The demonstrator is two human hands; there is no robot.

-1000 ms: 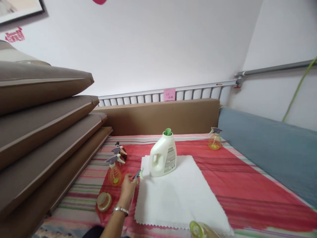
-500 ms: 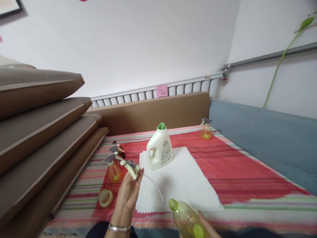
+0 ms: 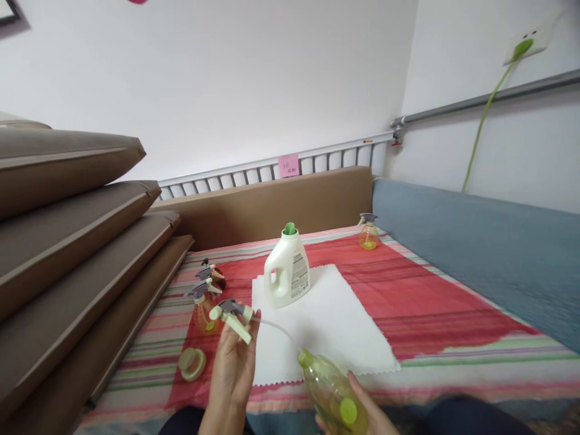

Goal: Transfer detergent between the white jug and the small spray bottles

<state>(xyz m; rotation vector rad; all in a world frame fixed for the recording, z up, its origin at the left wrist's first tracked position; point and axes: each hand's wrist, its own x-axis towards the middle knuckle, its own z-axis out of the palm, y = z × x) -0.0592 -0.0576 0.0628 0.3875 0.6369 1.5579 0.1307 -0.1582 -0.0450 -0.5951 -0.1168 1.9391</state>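
Observation:
My left hand point(image 3: 234, 362) is closed around a grey and pale-green trigger sprayer head point(image 3: 232, 314), with its clear, curved dip tube point(image 3: 276, 326) pointing right. In my right hand point(image 3: 368, 408) a yellow-green see-through bottle point(image 3: 324, 380) leans, its narrow neck up to the left. The tube's tip meets the bottle's mouth; whether it is inside I cannot tell. Beyond both hands a white detergent jug point(image 3: 283, 272) with a green spout stands upright on a white cloth point(image 3: 335, 326). A pale-green round cap point(image 3: 191, 364) lies left of my left hand.
Behind my left hand stand an amber spray bottle point(image 3: 202, 317) and other sprayers point(image 3: 211, 275) partly hidden. Another spray bottle point(image 3: 368, 235) is at the back right. Stacked brown cushions point(image 3: 81, 254) rise on the left; a blue padded side point(image 3: 466, 241) bounds the right.
The bottle in my right hand has come up and left, so its mouth now meets the dip tube's tip. The sprayer head has tilted slightly. The camera view has shifted a little.

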